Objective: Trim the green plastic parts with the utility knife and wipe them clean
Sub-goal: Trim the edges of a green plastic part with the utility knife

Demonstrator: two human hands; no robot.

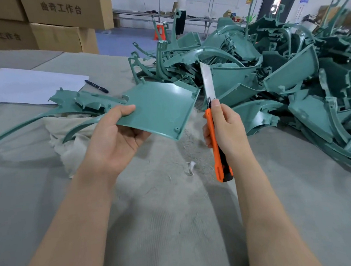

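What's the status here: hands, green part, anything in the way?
Left hand grips green panel, lifted. Right hand holds utility knife, blade out, beside panel's right edge. Nothing between them; parts pile behind blade.

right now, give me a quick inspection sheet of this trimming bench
surface: grey table cover, fine shavings scattered mid-table
job's things: green panel held above the table; utility knife upright, blade out, close beside the panel's right edge; pale cloth crumpled at left; pile of green parts at right
clutter: paper sheet and pen, far left
hands: left hand grips the panel's near edge; right hand grips the knife handle
cables: nothing seen
surroundings: cardboard boxes stacked back left; a person stands at a long bench in the background
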